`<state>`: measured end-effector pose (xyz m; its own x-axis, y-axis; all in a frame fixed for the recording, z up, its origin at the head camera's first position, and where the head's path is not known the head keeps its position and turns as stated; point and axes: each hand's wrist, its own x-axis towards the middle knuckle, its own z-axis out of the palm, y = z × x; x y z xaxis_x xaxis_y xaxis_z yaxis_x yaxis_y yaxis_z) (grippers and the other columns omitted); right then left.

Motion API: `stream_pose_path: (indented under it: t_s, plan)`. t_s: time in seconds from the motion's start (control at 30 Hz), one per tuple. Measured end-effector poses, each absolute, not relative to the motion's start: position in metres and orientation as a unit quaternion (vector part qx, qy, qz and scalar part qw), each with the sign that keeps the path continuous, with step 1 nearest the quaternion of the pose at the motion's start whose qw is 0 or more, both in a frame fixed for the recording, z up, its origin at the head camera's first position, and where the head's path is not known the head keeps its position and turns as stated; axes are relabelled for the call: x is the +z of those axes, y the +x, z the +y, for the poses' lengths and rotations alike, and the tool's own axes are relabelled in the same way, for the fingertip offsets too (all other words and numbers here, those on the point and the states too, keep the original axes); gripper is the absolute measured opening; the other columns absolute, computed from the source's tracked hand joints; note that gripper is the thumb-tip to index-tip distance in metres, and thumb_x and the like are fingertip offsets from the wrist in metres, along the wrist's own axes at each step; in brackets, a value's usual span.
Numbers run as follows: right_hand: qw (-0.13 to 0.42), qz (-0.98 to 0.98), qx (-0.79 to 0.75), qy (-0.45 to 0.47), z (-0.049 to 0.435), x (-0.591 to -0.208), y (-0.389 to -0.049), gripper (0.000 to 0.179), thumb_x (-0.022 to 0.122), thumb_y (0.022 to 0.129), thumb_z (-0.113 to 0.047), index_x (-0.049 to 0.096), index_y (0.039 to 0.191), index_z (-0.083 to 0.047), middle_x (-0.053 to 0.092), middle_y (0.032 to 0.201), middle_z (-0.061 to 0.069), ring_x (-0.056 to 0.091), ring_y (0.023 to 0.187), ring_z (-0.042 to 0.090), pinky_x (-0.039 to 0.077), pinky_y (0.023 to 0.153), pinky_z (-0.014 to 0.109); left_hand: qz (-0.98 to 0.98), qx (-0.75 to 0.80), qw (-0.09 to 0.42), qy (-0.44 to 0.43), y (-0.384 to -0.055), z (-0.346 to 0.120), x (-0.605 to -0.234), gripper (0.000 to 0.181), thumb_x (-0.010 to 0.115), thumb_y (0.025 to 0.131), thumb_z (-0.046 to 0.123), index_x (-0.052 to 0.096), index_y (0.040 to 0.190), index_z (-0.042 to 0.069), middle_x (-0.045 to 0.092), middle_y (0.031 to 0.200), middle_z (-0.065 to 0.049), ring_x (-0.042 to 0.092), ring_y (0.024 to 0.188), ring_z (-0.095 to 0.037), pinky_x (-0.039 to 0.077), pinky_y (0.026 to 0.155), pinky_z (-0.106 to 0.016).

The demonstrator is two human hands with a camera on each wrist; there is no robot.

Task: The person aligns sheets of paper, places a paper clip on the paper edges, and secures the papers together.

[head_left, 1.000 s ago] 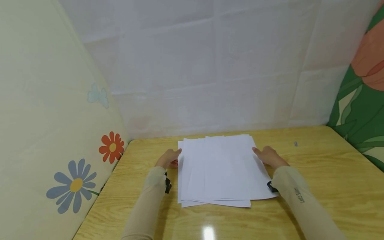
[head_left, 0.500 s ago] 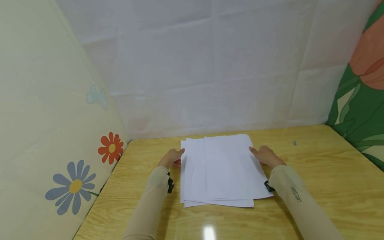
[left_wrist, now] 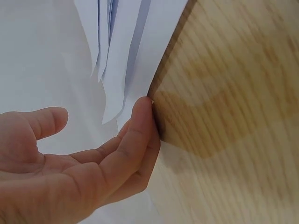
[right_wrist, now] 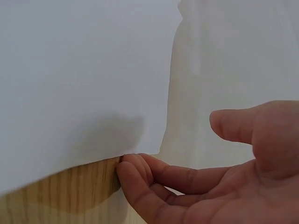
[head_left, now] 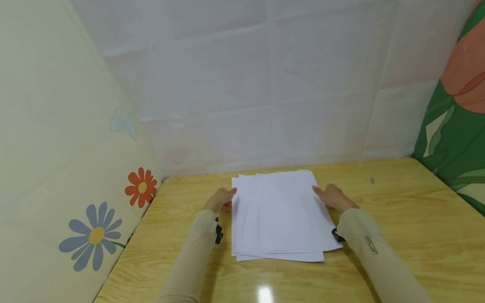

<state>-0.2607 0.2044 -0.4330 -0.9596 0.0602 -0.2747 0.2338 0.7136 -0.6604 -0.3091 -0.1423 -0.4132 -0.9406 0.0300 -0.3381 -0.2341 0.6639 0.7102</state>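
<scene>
Several white sheets of paper (head_left: 288,210) lie in a loose, fanned pile on the table, their edges staggered. My left hand (head_left: 220,199) is at the pile's left side. In the left wrist view, the fingertips of that hand (left_wrist: 100,175) touch the sheets' edge (left_wrist: 140,70) at the tabletop, and the thumb stands apart from the paper. On the opposite side is my right hand (head_left: 335,198). The right wrist view shows its bent fingers (right_wrist: 180,179) against the paper's edge (right_wrist: 93,84), thumb raised and not touching.
A small grey metal-looking piece (head_left: 372,180) lies on the wood-grain table (head_left: 409,219) at the back right. White cloth (head_left: 273,84) hangs behind the table. Flower-printed panels stand at the left (head_left: 96,235) and right (head_left: 466,126).
My left hand has moved a little to the right and my right hand a little to the left. Between them the fanned sheets have drawn closer together, so the pile is narrower.
</scene>
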Motion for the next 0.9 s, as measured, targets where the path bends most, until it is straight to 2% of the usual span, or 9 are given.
stream_pose_path:
  t_s: [0.13, 0.2, 0.5, 0.7, 0.9]
  plan:
    - [0.125, 0.916, -0.372, 0.085, 0.201, -0.43, -0.259, 0.058, 0.037, 0.104, -0.035, 0.043, 0.112, 0.021, 0.049, 0.077, 0.016, 0.05, 0.071, 0.025, 0.043, 0.065, 0.032, 0.901, 0.399, 0.159, -0.06, -0.309, -0.14, -0.413, 0.054, 0.045, 0.102, 0.039, 0.049, 0.123, -0.011, 0.054, 0.086, -0.013, 0.061, 0.071, -0.022, 0.056, 0.069, -0.032]
    - [0.122, 0.916, -0.374, 0.078, 0.2, -0.43, -0.258, 0.057, 0.037, 0.104, -0.035, 0.044, 0.11, 0.021, 0.048, 0.076, 0.016, 0.049, 0.069, 0.025, 0.042, 0.064, 0.032, 0.901, 0.4, 0.157, -0.06, -0.309, -0.139, -0.414, 0.054, 0.045, 0.102, 0.038, 0.05, 0.122, -0.011, 0.054, 0.086, -0.013, 0.06, 0.07, -0.022, 0.056, 0.068, -0.031]
    - [0.109, 0.915, -0.382, 0.065, 0.195, -0.432, -0.257, 0.048, 0.038, 0.103, -0.036, 0.048, 0.086, 0.008, 0.043, 0.064, 0.007, 0.043, 0.058, 0.019, 0.038, 0.057, 0.029, 0.902, 0.401, 0.153, -0.056, -0.309, -0.133, -0.417, 0.05, 0.046, 0.102, 0.037, 0.052, 0.117, -0.01, 0.053, 0.086, -0.012, 0.058, 0.068, -0.02, 0.056, 0.071, -0.033]
    - [0.108, 0.918, -0.377, 0.061, 0.192, -0.433, -0.259, 0.048, 0.039, 0.103, -0.036, 0.048, 0.083, 0.007, 0.042, 0.062, 0.006, 0.042, 0.057, 0.018, 0.038, 0.057, 0.028, 0.891, 0.423, 0.156, -0.055, -0.307, -0.128, -0.418, 0.051, 0.046, 0.102, 0.036, 0.049, 0.123, -0.01, 0.052, 0.089, -0.013, 0.058, 0.07, -0.02, 0.056, 0.071, -0.033]
    - [0.097, 0.919, -0.38, 0.046, 0.191, -0.433, -0.258, 0.048, 0.039, 0.103, -0.035, 0.048, 0.075, 0.003, 0.042, 0.058, 0.004, 0.04, 0.053, 0.016, 0.037, 0.054, 0.027, 0.892, 0.421, 0.148, -0.07, -0.309, -0.12, -0.419, 0.05, 0.047, 0.101, 0.035, 0.048, 0.124, -0.01, 0.05, 0.08, -0.01, 0.053, 0.064, -0.018, 0.056, 0.067, -0.031]
